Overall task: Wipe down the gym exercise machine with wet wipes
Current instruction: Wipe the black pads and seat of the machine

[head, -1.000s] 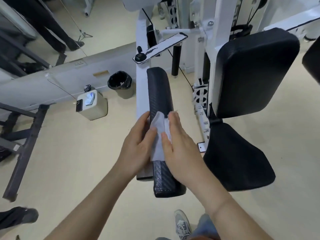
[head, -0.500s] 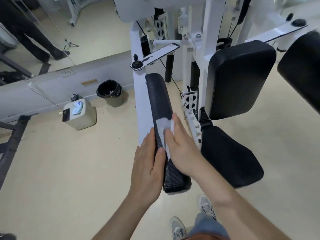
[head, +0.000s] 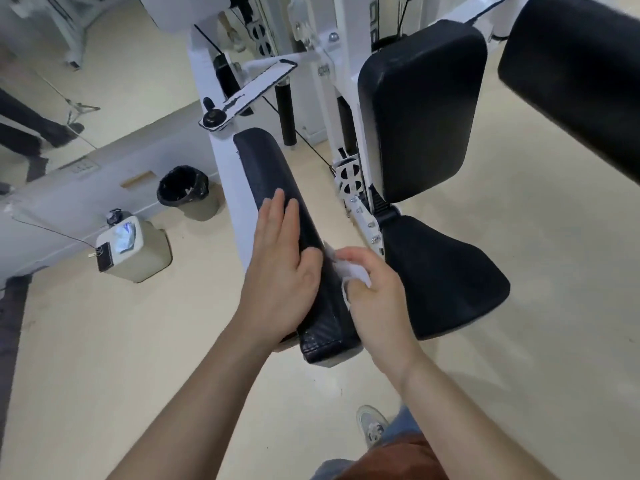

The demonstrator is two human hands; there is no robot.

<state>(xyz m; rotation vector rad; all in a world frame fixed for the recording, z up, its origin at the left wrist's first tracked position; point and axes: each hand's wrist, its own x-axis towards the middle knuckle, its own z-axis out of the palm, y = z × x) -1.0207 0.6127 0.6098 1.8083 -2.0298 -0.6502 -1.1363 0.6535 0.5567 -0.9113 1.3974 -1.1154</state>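
Note:
A long black arm pad (head: 273, 174) of the white gym machine (head: 214, 157) runs from the centre toward me. My left hand (head: 280, 271) lies flat along the pad's left side, fingers straight. My right hand (head: 374, 292) grips a crumpled white wet wipe (head: 349, 271) against the pad's right edge, near its front end. Most of the wipe is hidden under my fingers. The black back pad (head: 422, 109) and the black seat (head: 446, 275) stand to the right.
A black-lined waste bin (head: 183, 188) and a white canister (head: 135, 251) stand on the beige floor at left. Another black pad (head: 575, 74) reaches in from the upper right. A mirror and grey ledge fill the far left. My shoe (head: 372, 424) shows below.
The wipe has gone from the top of the pad to its right edge, bunched in my right hand. My left hand has slid up and flattened on the pad. The view has moved closer.

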